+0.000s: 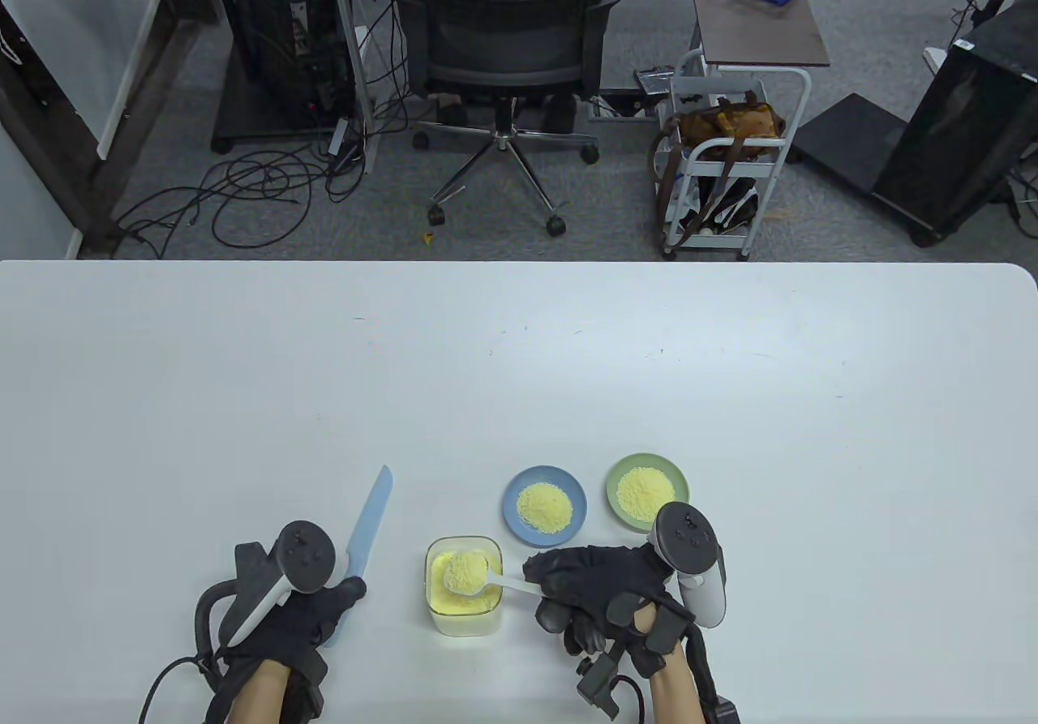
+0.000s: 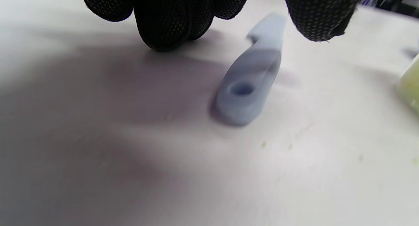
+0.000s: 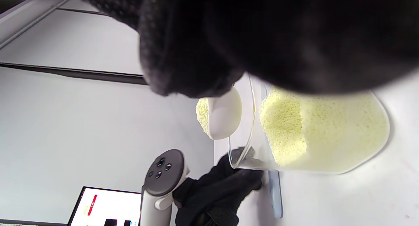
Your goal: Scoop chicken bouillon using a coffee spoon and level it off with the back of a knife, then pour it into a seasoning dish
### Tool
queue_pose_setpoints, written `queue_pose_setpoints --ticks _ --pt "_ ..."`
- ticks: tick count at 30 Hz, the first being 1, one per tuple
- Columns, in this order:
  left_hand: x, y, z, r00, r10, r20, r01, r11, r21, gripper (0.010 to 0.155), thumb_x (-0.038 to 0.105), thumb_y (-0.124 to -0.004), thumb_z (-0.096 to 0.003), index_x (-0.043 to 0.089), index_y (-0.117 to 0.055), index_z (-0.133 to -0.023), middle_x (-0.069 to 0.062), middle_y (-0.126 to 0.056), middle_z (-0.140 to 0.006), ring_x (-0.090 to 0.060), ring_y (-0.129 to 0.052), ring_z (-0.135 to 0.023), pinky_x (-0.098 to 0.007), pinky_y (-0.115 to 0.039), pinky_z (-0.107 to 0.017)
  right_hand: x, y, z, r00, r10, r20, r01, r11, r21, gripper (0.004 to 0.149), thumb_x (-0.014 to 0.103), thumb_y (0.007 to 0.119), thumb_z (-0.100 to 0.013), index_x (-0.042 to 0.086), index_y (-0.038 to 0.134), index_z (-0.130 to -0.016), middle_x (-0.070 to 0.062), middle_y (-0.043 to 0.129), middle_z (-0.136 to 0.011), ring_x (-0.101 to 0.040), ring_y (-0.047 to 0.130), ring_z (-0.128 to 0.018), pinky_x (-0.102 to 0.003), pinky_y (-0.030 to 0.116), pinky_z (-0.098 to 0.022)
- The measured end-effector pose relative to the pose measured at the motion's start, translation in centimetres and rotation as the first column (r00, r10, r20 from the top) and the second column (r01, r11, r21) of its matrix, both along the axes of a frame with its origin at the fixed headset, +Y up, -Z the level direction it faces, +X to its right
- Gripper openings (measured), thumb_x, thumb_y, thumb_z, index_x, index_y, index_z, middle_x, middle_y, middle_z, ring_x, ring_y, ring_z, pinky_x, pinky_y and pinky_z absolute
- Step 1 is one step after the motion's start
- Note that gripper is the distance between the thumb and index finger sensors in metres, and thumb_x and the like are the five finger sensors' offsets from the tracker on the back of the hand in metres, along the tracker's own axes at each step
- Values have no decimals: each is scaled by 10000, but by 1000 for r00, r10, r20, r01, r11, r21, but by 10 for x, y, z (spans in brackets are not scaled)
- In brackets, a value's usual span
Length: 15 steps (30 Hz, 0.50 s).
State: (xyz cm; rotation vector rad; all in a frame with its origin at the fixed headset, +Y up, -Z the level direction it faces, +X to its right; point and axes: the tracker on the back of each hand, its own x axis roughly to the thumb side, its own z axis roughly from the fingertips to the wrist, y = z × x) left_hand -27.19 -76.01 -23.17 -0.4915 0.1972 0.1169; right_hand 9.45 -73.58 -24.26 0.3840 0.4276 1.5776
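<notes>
White table point(image 1: 519, 367) | right hand point(image 1: 604, 594) grips heaped spoon point(image 1: 466, 574); left hand point(image 1: 292, 619) open over knife point(image 2: 248, 85)

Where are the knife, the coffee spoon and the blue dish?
knife point(image 1: 374, 511): table view, middle of its blade.
coffee spoon point(image 1: 464, 573): table view, its heaped bowl.
blue dish point(image 1: 512, 493): table view, its left rim.

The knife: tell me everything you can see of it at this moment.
The knife is pale blue all over, plastic by its look, blade and handle in one colour. It lies flat on the white table, left of the clear bouillon container, blade pointing away from the person and slightly right. The handle end has a round hole, seen in the left wrist view. The left hand is over the handle, fingertips near it; whether it is gripped is unclear.
</notes>
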Motion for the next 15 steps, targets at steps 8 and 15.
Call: queue_pose_setpoints --ticks 8,15 --pt "12 -5 -3 998 -63 18 62 997 35 622 500 -876 -390 124 -744 -868 -118 -895 -672 -177 -961 -457 -452 -762 -506 -1 0 0 1000 5 2 -5 1000 6 367 142 801 -401 -96 801 -681 -249 963 -257 86 896 110 -288 916 -16" --pt "14 -7 -5 999 19 32 -20 999 45 478 471 -883 -411 138 -840 -750 -95 -956 -537 -161 -989 -331 -423 -804 -437 -1 -1 0 1000 15 12 -15 1000 -4 369 140 801 -401 -99 799 -682 -253 963 -257 82 898 110 -290 916 -17"
